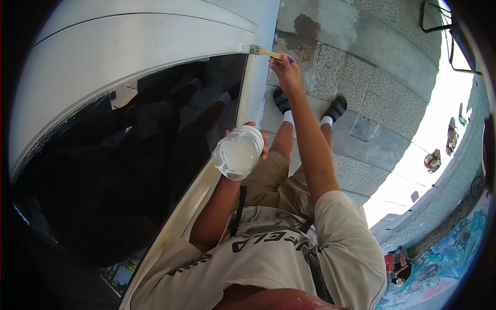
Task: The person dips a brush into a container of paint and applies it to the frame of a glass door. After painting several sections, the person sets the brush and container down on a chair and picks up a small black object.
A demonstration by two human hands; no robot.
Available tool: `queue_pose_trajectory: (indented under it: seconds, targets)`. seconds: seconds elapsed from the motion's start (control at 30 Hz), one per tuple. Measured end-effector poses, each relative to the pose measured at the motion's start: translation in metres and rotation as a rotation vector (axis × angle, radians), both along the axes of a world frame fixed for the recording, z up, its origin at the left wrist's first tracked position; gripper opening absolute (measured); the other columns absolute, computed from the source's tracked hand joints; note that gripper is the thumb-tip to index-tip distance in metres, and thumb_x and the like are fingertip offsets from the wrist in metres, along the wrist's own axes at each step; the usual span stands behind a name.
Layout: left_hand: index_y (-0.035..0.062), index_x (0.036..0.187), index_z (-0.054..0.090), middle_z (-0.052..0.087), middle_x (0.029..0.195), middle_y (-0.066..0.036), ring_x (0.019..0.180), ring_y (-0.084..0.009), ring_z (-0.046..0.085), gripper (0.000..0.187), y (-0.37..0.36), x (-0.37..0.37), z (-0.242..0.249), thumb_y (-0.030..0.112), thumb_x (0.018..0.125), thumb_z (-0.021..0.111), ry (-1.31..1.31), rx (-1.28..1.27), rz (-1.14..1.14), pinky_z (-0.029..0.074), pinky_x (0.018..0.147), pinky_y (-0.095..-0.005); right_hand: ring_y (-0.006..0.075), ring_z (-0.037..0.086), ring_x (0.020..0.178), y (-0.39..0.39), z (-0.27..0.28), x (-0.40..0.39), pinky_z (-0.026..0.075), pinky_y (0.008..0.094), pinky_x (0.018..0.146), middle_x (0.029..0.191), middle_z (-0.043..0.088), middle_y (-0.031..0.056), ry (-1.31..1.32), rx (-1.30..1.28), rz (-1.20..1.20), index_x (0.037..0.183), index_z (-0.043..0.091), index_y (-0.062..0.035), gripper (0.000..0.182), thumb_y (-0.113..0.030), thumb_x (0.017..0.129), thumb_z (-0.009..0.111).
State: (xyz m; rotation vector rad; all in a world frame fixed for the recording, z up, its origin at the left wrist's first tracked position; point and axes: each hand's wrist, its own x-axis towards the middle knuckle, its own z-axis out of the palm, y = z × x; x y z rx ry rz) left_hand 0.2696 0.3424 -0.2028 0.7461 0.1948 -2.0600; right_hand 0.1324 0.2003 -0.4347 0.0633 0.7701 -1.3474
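My right hand (285, 67), at the end of an outstretched arm, is closed on the handle of a paintbrush (268, 53). The brush's bristles touch the white frame (251, 37) near the upper right corner of a dark glass pane (139, 150). Below it, my left hand (263, 144) is wrapped round a clear plastic tub (238, 154). Whitish liquid lies inside the tub, and white smears coat its rim. The tub is held in front of the pane's edge, close to my body.
Stone paving (328, 70) lies under my sandalled feet. A dark metal-framed object (454, 44) stands at the upper right. Crumpled items (432, 161) lie in the sunlit strip by a wall (449, 191). A person (398, 266) is at the lower right, near a painted mural (444, 258).
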Motion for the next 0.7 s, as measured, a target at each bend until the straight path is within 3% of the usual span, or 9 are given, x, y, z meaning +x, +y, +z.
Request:
queue_pose_trajectory:
  seconds: [0.17,0.23,0.3,0.37,0.43,0.5,0.63,0.7]
  targets:
    - [0.0114,0.135,0.054,0.054,0.113,-0.026,0.092,-0.0367,0.061,0.063,0.010,0.003,-0.008,0.058,0.094,0.048,0.058,0.024,0.000,0.053,0.073,-0.0420,0.0224,0.068,0.091,0.008,-0.035,0.021,0.057,0.0319,0.081,0.101,0.067,0.0142,0.221,0.154,-0.139,0.115,0.059,0.0029,0.030,-0.023,0.101,0.055]
    - [0.0113,0.136,0.053,0.054,0.112,-0.026,0.093,-0.0373,0.061,0.063,0.014,0.005,-0.008,0.058,0.093,0.049,0.041,0.041,0.001,0.053,0.074,-0.0426,0.0218,0.069,0.089,0.005,-0.005,0.031,0.057,0.0314,0.080,0.100,0.067,0.0140,0.289,0.164,-0.159,0.114,0.059,0.0033,0.029,-0.022,0.101,0.055]
    - [0.0114,0.137,0.051,0.053,0.113,-0.026,0.093,-0.0372,0.060,0.064,0.017,0.007,-0.009,0.059,0.094,0.047,0.060,0.036,0.012,0.053,0.074,-0.0423,0.0239,0.068,0.094,0.004,0.059,0.034,0.056,0.0342,0.085,0.102,0.067,0.0168,0.492,0.043,-0.136,0.116,0.059,0.0053,0.031,-0.022,0.102,0.053]
    - [0.0115,0.137,0.051,0.052,0.114,-0.026,0.093,-0.0371,0.060,0.065,0.019,0.010,-0.006,0.059,0.094,0.046,0.055,0.050,0.017,0.052,0.074,-0.0419,0.0240,0.068,0.092,0.009,0.118,0.026,0.056,0.0342,0.085,0.101,0.067,0.0170,0.482,-0.032,-0.163,0.116,0.059,0.0060,0.031,-0.022,0.102,0.053]
    - [0.0117,0.138,0.051,0.052,0.115,-0.026,0.093,-0.0369,0.059,0.065,0.020,0.012,-0.005,0.060,0.094,0.044,0.047,0.059,0.027,0.052,0.074,-0.0415,0.0241,0.068,0.090,0.011,0.134,0.023,0.056,0.0342,0.085,0.101,0.067,0.0171,0.469,-0.113,-0.187,0.115,0.058,0.0067,0.031,-0.021,0.102,0.053]
    - [0.0119,0.138,0.050,0.051,0.116,-0.026,0.093,-0.0363,0.058,0.066,0.021,0.015,-0.004,0.061,0.095,0.042,0.039,0.063,0.047,0.051,0.073,-0.0407,0.0238,0.068,0.085,0.012,0.136,0.020,0.056,0.0345,0.084,0.101,0.067,0.0174,0.149,-0.145,-0.275,0.113,0.059,0.0065,0.030,-0.020,0.102,0.052]
    - [0.0119,0.138,0.051,0.052,0.114,-0.026,0.093,-0.0363,0.059,0.065,0.018,0.017,-0.002,0.060,0.095,0.042,0.044,0.042,0.028,0.051,0.072,-0.0403,0.0226,0.069,0.081,0.000,0.036,0.023,0.057,0.0328,0.081,0.094,0.068,0.0151,0.132,-0.034,-0.248,0.112,0.059,0.0066,0.027,-0.018,0.101,0.054]
    - [0.0116,0.137,0.051,0.052,0.114,-0.026,0.092,-0.0364,0.059,0.065,0.019,0.015,-0.003,0.060,0.095,0.042,0.035,0.044,0.021,0.051,0.072,-0.0404,0.0219,0.068,0.081,-0.003,-0.016,0.028,0.057,0.0328,0.080,0.096,0.068,0.0165,0.241,0.141,-0.226,0.112,0.061,0.0061,0.029,-0.020,0.101,0.054]
